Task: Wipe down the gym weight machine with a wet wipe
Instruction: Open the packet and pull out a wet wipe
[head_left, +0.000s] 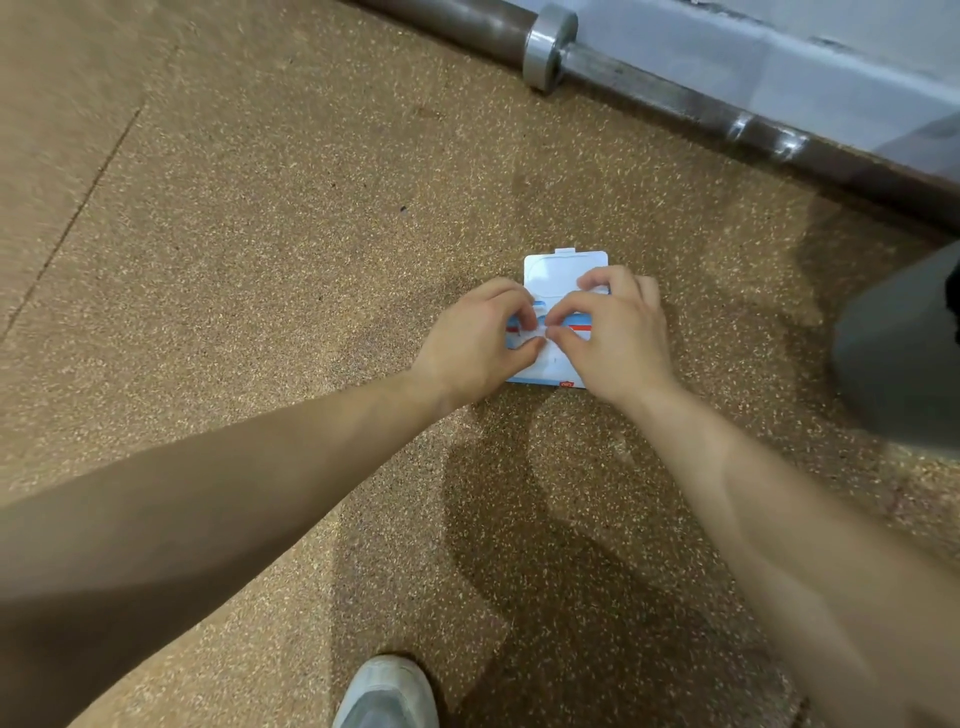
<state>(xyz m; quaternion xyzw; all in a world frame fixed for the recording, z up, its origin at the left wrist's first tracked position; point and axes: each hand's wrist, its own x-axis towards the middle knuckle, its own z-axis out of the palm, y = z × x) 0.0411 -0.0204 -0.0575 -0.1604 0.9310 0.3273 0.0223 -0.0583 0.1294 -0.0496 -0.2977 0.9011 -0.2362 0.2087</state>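
Head view: white-and-blue plastic wet wipe pack with a red stripe lies flat on the speckled brown rubber floor, its white flip lid open. On the left hand, fingers are curled, thumb and forefinger pinching a white wipe tip at the opening. On the right hand, fingers are curled onto the pack, holding it. A steel barbell lies by the wall, well apart. A grey shoe is at the bottom edge.

Both hands, left hand and right hand, pinch at a wipe pack on speckled floor.
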